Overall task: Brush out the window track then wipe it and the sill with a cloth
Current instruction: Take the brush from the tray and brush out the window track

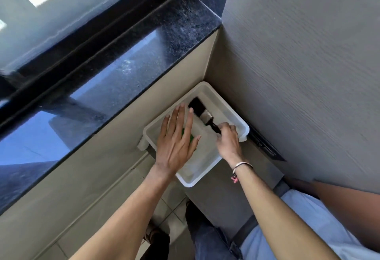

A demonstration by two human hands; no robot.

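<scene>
A white plastic tub point(240, 124) sits low down in the corner where the wall under the window meets the grey side wall point(298, 74). The right hand point(228, 140) is closed around the black handle of a brush point(202, 112). The brush lies tilted over the far end of the tub, with its dark bristles pointing to the tub's far corner and its shiny metal band in the middle. I cannot tell if the bristles touch the bottom of the tub. The left hand point(176, 142) is open and flat, with the fingers spread wide, over the left side of the tub. It holds nothing. Under its fingers a small bit of something green point(190, 136) peeks out inside the tub, but it is too hidden to say what it is. The right wrist has a thin bracelet point(241, 166) on it. Above the tub, the dark shiny stone sill point(123, 70) runs along under the window. Its right end near the corner looks dusty and grey. Behind the sill is the black window track point(88, 33), with the glass point(61, 8) just past it. At the bottom there are tiles on the floor point(172, 214), a leg in blue jeans point(211, 241), and a light blue shirt point(308, 218).
</scene>
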